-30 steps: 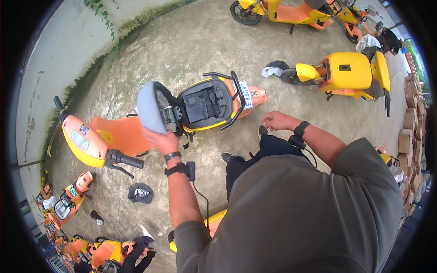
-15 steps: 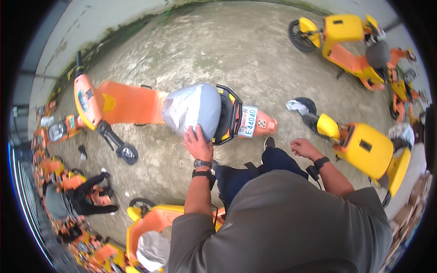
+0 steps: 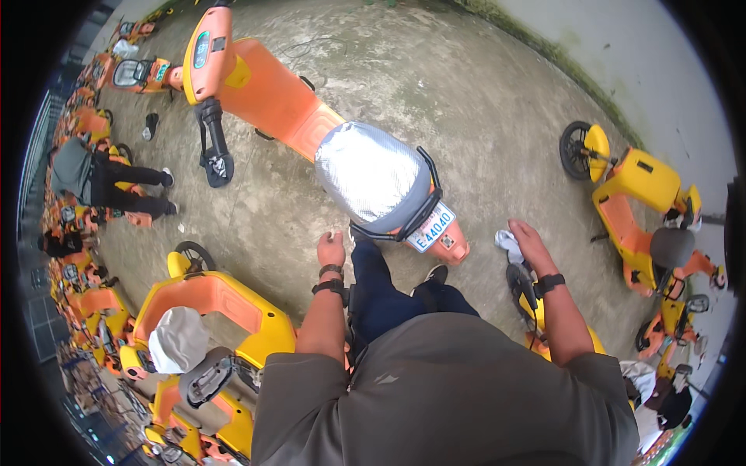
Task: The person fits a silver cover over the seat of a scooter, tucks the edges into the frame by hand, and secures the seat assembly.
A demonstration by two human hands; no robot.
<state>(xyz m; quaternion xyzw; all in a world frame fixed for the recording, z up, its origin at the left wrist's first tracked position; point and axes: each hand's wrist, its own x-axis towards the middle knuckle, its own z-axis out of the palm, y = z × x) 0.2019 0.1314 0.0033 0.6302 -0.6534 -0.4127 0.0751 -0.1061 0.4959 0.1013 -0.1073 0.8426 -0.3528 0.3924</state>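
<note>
An orange scooter stands in front of me, its handlebar toward the far left. A silver, quilted reflective cover lies over its seat. Behind the seat is a black rear rack, with a white and blue plate below it. My left hand is off the cover, just on the near side of the scooter, fingers curled in with nothing visible in them. My right hand hangs right of the scooter's tail, fingers stretched out and holding nothing. A pale cloth shows beside it, lower down.
Yellow-and-orange scooters stand at near left and far right; another is partly hidden under my right arm. A white cover sits on the near-left one. A person bends among several scooters at left. A pale wall borders the concrete.
My left hand has come off the seat cover and drawn back toward me. My right hand's fingers have straightened. The view has turned, so the scooter now slants across it.
</note>
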